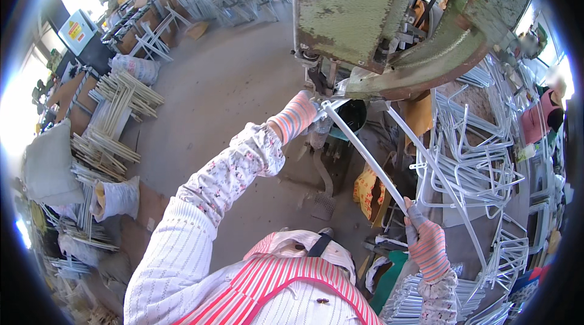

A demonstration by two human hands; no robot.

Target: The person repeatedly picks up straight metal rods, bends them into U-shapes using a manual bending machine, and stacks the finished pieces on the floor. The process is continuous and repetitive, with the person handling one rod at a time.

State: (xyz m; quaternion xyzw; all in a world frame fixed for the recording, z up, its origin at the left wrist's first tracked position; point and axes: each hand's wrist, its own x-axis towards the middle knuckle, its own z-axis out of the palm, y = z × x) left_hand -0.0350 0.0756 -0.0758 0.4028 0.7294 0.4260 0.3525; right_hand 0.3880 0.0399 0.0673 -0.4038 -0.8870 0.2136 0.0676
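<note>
A bent white metal tube frame (368,157) slants down and right from the working end of a worn green machine (347,17). My right hand (427,246), in a striped fingerless glove, is closed round the lower part of its nearer tube. My left hand (295,117), gloved alike, is at the frame's upper end, right under the machine head. Its fingers are bent and pressed together, but what they pinch is hidden. A second white tube (435,170) runs beside the first; where the two join is hidden behind the machine.
Below the machine is a foot pedal (323,206). Bent tube frames (468,160) pile up on the right, near a person in a pink top (540,117). On the left lie stacked tubes (125,97) and white sacks (118,198). A dark round container (351,117) sits behind the tubes.
</note>
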